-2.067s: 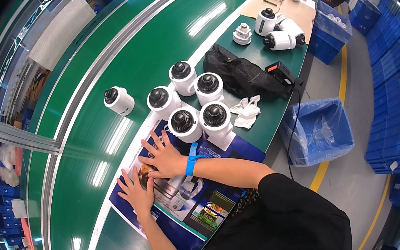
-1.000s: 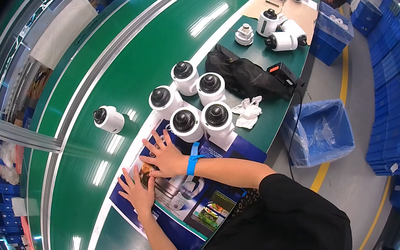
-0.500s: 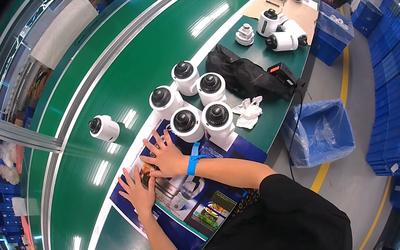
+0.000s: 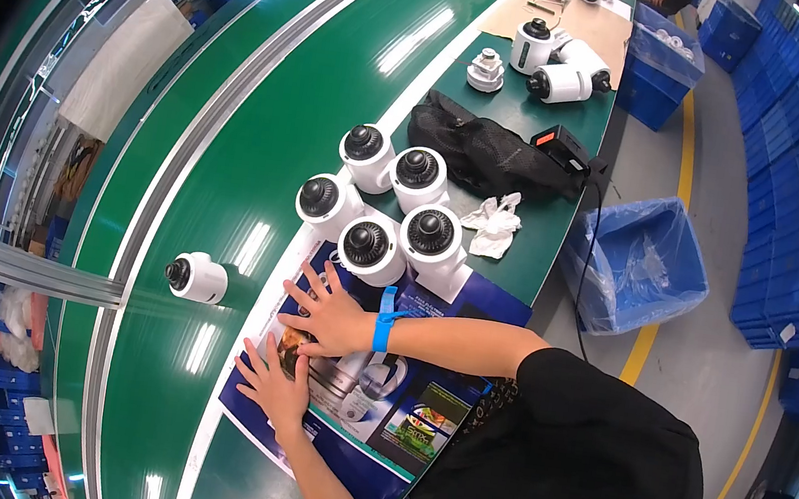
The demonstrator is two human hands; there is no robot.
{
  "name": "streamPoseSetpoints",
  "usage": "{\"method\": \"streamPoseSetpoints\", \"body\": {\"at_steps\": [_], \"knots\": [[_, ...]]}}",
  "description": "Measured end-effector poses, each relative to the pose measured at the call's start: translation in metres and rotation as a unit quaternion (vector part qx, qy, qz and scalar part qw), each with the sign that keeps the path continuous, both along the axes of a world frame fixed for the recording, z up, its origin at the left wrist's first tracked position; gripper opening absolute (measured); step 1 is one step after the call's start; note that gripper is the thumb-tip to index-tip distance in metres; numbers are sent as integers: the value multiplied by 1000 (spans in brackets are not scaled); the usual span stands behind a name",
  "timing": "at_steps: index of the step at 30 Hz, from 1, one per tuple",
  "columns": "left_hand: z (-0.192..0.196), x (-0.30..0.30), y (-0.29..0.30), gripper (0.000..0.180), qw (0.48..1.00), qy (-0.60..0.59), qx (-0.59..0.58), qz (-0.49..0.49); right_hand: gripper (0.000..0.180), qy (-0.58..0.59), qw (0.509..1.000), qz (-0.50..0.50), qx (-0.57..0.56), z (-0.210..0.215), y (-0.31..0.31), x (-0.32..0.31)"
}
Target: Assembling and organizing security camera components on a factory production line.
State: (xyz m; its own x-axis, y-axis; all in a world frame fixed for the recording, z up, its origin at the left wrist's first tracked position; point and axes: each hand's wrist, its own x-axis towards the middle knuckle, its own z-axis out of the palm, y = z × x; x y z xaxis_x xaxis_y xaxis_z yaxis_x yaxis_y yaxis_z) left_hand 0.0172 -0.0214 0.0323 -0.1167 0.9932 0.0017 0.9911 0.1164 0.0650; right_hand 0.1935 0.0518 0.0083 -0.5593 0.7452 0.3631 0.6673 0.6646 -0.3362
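Both my hands lie flat on a dark-blue printed sheet [image 4: 349, 475] showing pictures of kitchen appliances. My left hand [image 4: 277, 393], fingers spread, rests near the sheet's left edge. Just above it is my right hand [image 4: 328, 317], also spread, with a blue band [image 4: 386, 320] round its wrist. The thumbs nearly meet. Beyond the right hand, a group of several white rounded units with black ribbed tops, one [image 4: 372, 249] closest to my fingers, stands partly on the sheet. Another such unit [image 4: 199, 279] lies on its side on the green belt [image 4: 172, 371].
A black mesh bag [image 4: 493, 151] and crumpled white tissue [image 4: 494, 225] lie behind the group. Farther back are more white units [image 4: 561, 83] and brown cardboard [image 4: 511, 14]. A lined blue bin [image 4: 639, 266] stands on the floor at right, near a black cable [image 4: 586, 274].
The white unit on the belt has shifted slightly left and nearer to me. My hands stay where they were.
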Motion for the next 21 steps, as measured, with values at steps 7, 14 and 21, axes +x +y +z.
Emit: {"method": "streamPoseSetpoints", "body": {"at_steps": [7,14,21], "knots": [[1,1,0,68,1000,-4,6,0,62,4,1000,-1,8,-1,0,0],[3,2,0,69,1000,-6,0,5,62,3,1000,-3,9,0,0,0],[2,1,0,69,1000,-4,-1,3,62,-3,1000,-3,0,2,-1,1]]}}
